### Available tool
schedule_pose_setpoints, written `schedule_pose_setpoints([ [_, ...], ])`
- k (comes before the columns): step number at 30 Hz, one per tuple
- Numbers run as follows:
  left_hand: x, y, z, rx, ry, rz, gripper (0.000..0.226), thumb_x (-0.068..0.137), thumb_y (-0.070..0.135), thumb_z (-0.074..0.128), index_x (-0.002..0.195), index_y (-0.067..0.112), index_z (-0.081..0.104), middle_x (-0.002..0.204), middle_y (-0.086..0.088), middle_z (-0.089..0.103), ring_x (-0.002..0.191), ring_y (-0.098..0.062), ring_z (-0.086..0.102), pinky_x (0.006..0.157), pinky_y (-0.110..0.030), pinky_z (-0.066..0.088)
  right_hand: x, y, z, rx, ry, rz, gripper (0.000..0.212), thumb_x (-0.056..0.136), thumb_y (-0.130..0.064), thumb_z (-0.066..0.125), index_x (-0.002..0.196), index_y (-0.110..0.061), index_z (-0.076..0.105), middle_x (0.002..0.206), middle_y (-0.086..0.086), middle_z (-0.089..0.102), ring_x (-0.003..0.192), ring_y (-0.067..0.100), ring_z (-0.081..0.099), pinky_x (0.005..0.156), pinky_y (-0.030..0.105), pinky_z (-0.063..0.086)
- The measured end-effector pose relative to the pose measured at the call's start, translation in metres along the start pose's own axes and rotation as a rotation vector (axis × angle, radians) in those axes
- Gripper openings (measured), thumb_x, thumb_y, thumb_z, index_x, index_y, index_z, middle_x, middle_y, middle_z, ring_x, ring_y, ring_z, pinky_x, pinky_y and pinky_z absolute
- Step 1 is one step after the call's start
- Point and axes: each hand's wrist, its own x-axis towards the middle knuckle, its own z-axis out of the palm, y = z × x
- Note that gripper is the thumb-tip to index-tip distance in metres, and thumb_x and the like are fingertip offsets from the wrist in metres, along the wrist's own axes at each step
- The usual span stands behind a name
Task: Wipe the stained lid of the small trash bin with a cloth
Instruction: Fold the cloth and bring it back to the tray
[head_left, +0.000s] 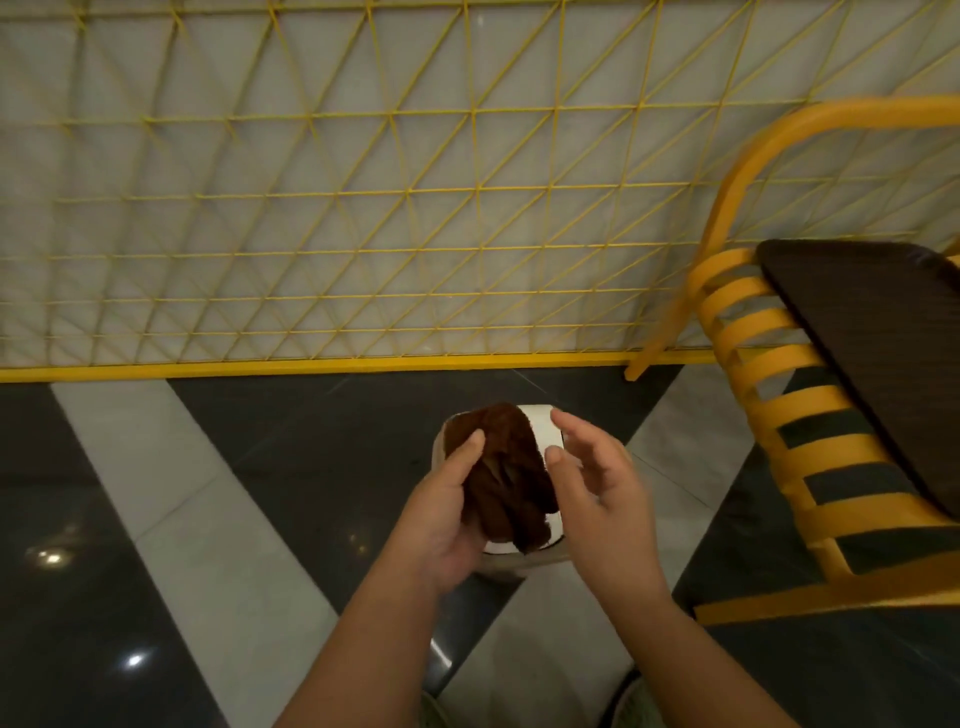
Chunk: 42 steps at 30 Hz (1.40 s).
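Left hand (447, 514): fingers curled round the brown cloth (506, 478), thumb on top; held over the lid (545, 428)
Right hand (597, 483): fingers loosely spread, holding nothing; just right of the cloth, above the lid's right edge
Bin (519, 564): small, white, on the floor (311, 457) under both hands; lid mostly hidden by cloth
Edges: yellow mesh fence (363, 208) well beyond the bin; yellow chair (779, 415) near on the right; open floor to the left
Floor: glossy dark and pale tiles
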Motion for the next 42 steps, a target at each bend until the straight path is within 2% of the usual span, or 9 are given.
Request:
schedule_pose_setpoints([
  [7,-0.018,0.0,0.009,0.008,-0.028,0.063,0.052,0.079,0.035,0.066,0.126,0.014,0.057,0.112,-0.017,0.07,0.101,-0.03,0.069,0.081,-0.042,0.056,0.004,-0.013,0.006,-0.125,-0.151,0.178,0.08,0.057,-0.067,0.07,0.129,-0.047,0.041,0.118,-0.017,0.055,0.107,0.006,0.056,0.086,0.033,0.054],
  [13,-0.009,0.006,0.013,0.171,0.041,0.243,0.026,0.092,0.024,0.058,0.114,0.012,0.065,0.106,-0.015,0.072,0.1,-0.027,0.069,0.088,-0.043,0.054,0.022,-0.009,0.003,0.134,-0.024,0.294,0.013,0.086,-0.023,0.062,0.094,-0.034,0.063,0.096,-0.007,0.067,0.096,0.011,0.063,0.077,0.026,0.053],
  [19,0.022,0.011,0.015,0.541,0.246,0.331,0.021,0.089,0.042,0.061,0.1,0.026,0.069,0.099,-0.002,0.073,0.093,-0.022,0.069,0.088,-0.046,0.055,0.047,0.023,-0.014,0.681,-0.067,0.856,0.027,0.091,-0.03,0.053,0.107,-0.014,0.069,0.097,0.012,0.073,0.092,0.029,0.069,0.075,0.038,0.054],
  [22,0.043,0.019,0.019,0.55,0.246,0.241,0.026,0.084,0.046,0.066,0.099,0.025,0.07,0.098,-0.002,0.074,0.093,-0.023,0.07,0.09,-0.046,0.054,0.058,0.036,-0.021,0.779,-0.194,0.88,0.043,0.091,-0.05,0.05,0.111,-0.015,0.066,0.107,0.012,0.071,0.095,0.027,0.069,0.077,0.039,0.054],
  [24,0.056,0.025,0.021,0.504,0.175,0.107,0.031,0.078,0.036,0.074,0.104,0.021,0.068,0.099,-0.008,0.074,0.092,-0.028,0.071,0.085,-0.047,0.056,0.07,0.046,-0.027,0.716,-0.245,0.787,0.041,0.085,-0.034,0.066,0.121,-0.015,0.061,0.116,0.012,0.067,0.103,0.027,0.066,0.083,0.04,0.055],
  [27,0.071,0.035,0.029,0.397,0.064,-0.059,0.06,0.076,0.004,0.074,0.131,0.013,0.051,0.118,-0.017,0.065,0.098,-0.032,0.067,0.073,-0.042,0.058,0.091,0.051,-0.039,0.64,-0.088,0.75,0.057,0.076,-0.002,0.073,0.128,-0.015,0.051,0.119,0.012,0.064,0.102,0.028,0.066,0.078,0.036,0.057],
  [30,0.087,0.041,0.048,0.335,0.056,-0.092,0.083,0.079,-0.012,0.064,0.146,0.024,0.029,0.13,-0.016,0.052,0.1,-0.03,0.061,0.067,-0.041,0.054,0.109,0.038,-0.057,0.573,0.119,0.735,0.049,0.08,0.0,0.07,0.123,-0.015,0.05,0.11,0.009,0.066,0.094,0.023,0.068,0.072,0.031,0.057],
  [37,0.106,0.038,0.168,0.613,-0.027,-0.01,0.026,0.089,-0.004,0.057,0.106,0.016,0.06,0.108,-0.014,0.067,0.089,-0.021,0.067,0.07,-0.035,0.057,0.13,0.005,-0.14,0.233,0.483,0.681,0.01,0.084,-0.017,0.069,0.088,-0.016,0.06,0.088,0.007,0.068,0.076,0.018,0.065,0.064,0.031,0.054],
  [42,0.12,0.031,0.267,0.778,-0.313,-0.099,0.045,0.086,-0.001,0.061,0.123,0.025,0.062,0.116,-0.001,0.066,0.101,-0.016,0.066,0.086,-0.035,0.056,0.135,-0.029,-0.22,0.386,0.578,0.647,0.025,0.089,-0.007,0.061,0.104,-0.025,0.069,0.102,-0.005,0.067,0.089,0.009,0.065,0.064,0.019,0.054],
])
